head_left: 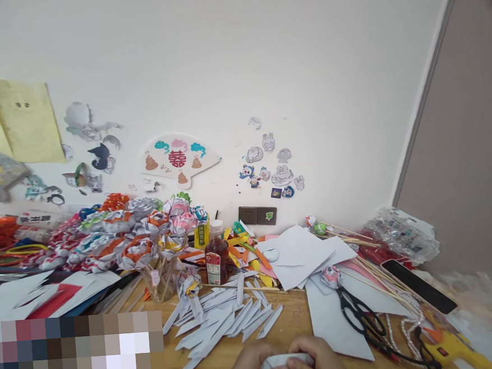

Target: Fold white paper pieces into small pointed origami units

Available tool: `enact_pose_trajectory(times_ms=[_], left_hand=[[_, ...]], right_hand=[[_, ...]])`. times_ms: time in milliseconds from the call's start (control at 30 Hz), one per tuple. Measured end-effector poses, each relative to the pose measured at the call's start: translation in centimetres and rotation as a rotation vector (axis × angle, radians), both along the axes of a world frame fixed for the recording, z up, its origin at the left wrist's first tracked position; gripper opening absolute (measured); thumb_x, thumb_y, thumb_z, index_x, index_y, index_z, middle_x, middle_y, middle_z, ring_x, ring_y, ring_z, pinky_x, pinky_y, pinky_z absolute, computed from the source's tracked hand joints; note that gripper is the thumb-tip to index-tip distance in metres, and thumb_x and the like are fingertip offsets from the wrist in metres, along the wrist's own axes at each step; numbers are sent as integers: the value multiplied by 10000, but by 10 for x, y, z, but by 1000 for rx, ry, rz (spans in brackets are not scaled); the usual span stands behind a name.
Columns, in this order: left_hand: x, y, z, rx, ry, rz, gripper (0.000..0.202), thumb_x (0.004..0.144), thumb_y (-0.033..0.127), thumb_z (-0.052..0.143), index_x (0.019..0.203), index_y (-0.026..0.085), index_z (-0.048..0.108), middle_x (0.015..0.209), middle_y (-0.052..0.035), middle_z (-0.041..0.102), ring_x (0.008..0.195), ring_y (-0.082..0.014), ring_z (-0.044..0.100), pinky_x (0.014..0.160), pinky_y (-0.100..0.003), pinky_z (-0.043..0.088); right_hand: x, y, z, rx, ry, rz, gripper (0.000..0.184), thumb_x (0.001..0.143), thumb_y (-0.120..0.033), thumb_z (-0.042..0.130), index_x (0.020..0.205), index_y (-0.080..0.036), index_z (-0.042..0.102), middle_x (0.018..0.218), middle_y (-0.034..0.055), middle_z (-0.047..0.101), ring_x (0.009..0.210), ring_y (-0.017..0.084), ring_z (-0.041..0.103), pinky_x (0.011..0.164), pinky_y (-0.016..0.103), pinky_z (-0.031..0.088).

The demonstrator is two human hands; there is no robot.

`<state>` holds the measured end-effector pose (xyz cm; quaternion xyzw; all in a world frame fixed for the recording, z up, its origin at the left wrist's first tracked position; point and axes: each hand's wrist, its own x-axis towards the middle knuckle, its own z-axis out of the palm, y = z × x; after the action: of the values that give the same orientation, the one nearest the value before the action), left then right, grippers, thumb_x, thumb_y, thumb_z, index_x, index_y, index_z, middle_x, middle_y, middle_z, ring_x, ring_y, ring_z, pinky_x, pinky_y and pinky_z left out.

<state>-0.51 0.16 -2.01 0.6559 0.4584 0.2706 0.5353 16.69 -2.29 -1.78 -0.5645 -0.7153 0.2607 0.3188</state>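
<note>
At the bottom edge of the head view, my left hand and my right hand are close together, both closed on a piece of white paper. The paper looks folded or curved, with the thumbs pressing on its near side; its lower part is cut off by the frame. Just beyond my hands lies a loose heap of folded white paper strips on the wooden table. To the right of my right hand are black-handled scissors on a white sheet.
A bottle of dark red liquid stands behind the strips, beside many paper flowers. Stacked white sheets, a phone and a yellow glue gun lie to the right. The wall closes off the back.
</note>
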Motion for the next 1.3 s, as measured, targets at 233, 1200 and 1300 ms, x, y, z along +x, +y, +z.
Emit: enact_pose_trajectory(times_ms=[233,1200,1300], left_hand=[[0,2,0,-12,10,-60,388,563,535,613,624,163,519,565,59,430,552,-115,429,499,-208,318],[-4,2,9,-103,-131,-216,575,567,717,485,618,146,522,505,50,442,452,-80,366,438,-195,255],[-5,2,11,-116,-148,-210,580,551,721,494,624,146,521,498,49,443,452,-86,375,445,-202,262]], right_hand=[[2,4,-5,11,-42,38,236,753,-341,520,680,-158,650,654,23,631,651,178,549,588,232,381],[2,3,0,76,-102,173,351,834,-414,388,702,-169,602,653,16,610,636,167,546,574,220,370],[6,3,5,49,-66,167,309,840,-357,393,724,-164,604,674,21,609,649,167,548,587,221,380]])
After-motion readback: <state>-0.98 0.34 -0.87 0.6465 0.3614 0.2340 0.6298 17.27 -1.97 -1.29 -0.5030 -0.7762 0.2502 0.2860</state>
